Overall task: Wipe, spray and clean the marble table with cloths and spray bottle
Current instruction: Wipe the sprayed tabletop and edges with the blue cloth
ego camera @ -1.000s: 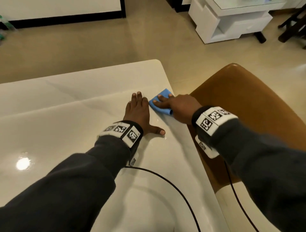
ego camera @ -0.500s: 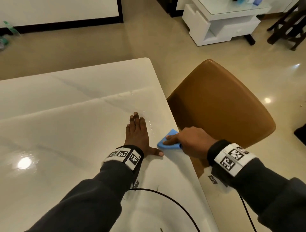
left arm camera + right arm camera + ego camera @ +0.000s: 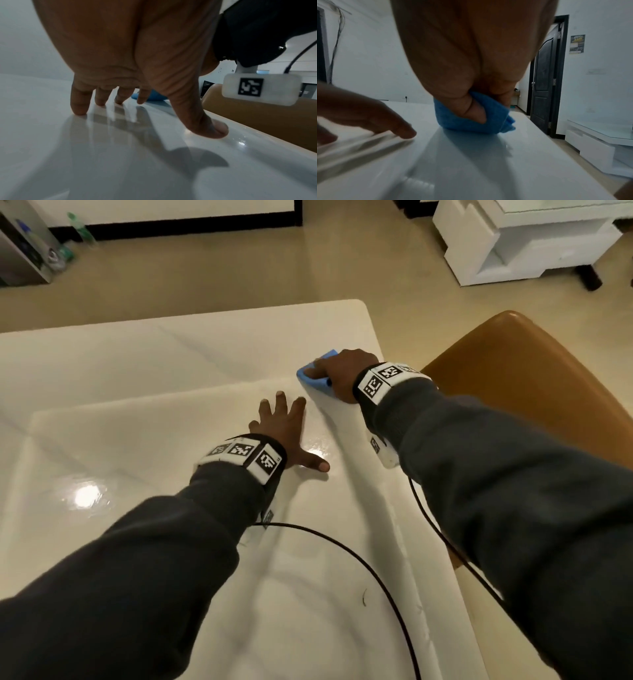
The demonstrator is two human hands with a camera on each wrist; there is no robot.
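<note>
The white marble table (image 3: 137,412) fills the near view, glossy and wet in patches. A folded blue cloth (image 3: 313,376) lies near its right edge, and my right hand (image 3: 339,373) grips it and presses it on the marble; in the right wrist view the blue cloth (image 3: 465,121) bunches around the thumb. My left hand (image 3: 286,428) lies flat on the table just nearer than the cloth, fingers spread, thumb out to the right. In the left wrist view its fingertips (image 3: 79,108) touch the surface, with the cloth (image 3: 154,96) beyond them. No spray bottle is in view.
A tan chair (image 3: 520,378) is tucked against the table's right edge. A black cable (image 3: 359,556) runs across the near tabletop. A white TV stand (image 3: 513,244) sits on the floor at the far right, with bottles (image 3: 78,229) at the far left.
My right hand has pushed the blue cloth away from me along the right edge, past the left fingertips. The left hand stays flat in place. My head view has shifted.
</note>
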